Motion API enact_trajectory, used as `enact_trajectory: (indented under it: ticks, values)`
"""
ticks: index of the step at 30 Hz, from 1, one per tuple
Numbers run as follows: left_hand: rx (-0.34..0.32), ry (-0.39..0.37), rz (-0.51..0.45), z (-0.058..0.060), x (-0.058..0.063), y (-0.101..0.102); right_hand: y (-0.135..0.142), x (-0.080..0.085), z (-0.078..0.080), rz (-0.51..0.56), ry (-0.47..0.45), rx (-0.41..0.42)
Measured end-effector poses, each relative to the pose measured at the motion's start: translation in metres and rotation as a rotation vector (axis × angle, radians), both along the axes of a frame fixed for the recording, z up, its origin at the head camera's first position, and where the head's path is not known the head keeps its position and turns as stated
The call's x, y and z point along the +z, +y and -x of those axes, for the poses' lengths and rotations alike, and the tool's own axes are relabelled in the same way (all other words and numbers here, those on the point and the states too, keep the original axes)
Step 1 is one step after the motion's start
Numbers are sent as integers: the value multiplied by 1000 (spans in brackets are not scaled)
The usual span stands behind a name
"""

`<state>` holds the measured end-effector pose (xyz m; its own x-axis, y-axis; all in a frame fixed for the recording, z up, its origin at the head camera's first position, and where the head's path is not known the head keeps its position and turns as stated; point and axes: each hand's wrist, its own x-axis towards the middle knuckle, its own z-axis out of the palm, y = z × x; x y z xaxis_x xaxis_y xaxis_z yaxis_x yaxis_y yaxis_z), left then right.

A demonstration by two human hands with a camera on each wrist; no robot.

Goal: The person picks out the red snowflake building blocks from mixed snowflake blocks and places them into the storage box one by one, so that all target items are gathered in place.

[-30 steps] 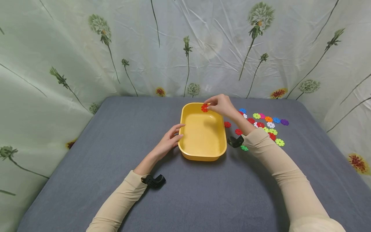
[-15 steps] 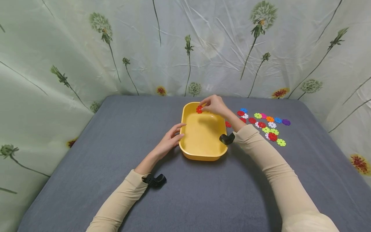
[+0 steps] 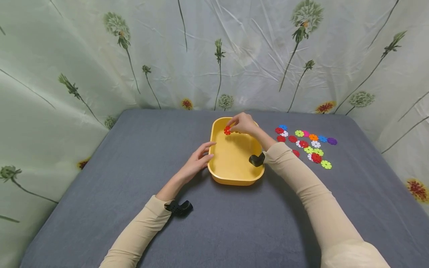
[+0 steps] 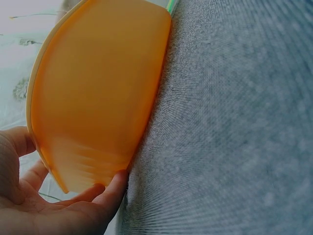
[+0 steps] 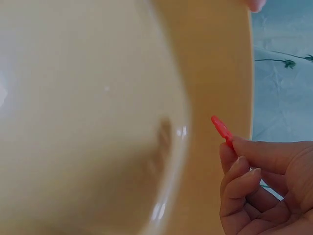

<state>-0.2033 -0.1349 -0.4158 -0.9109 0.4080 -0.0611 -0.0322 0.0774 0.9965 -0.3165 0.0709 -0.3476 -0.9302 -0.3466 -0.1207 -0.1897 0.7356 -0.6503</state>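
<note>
Red disc moved left, sleeve overlapping another disc.

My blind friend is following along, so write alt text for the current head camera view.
A right hand pinches a red flower-shaped disc over a yellow plastic tub, while the left hand touches the tub's left side. More colorful discs lie to the right on gray cloth, before dandelion-print fabric.
</note>
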Motion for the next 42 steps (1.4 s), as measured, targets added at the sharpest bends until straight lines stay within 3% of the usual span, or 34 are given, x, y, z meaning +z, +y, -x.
enact_trajectory:
  ticks: [24, 42]
  values:
    - [2, 1, 13, 3, -3, -2, -10, -26, 11, -61, -31, -6]
    - [4, 4, 8, 1, -1, 0, -11, -30, 11, -65, -34, -1]
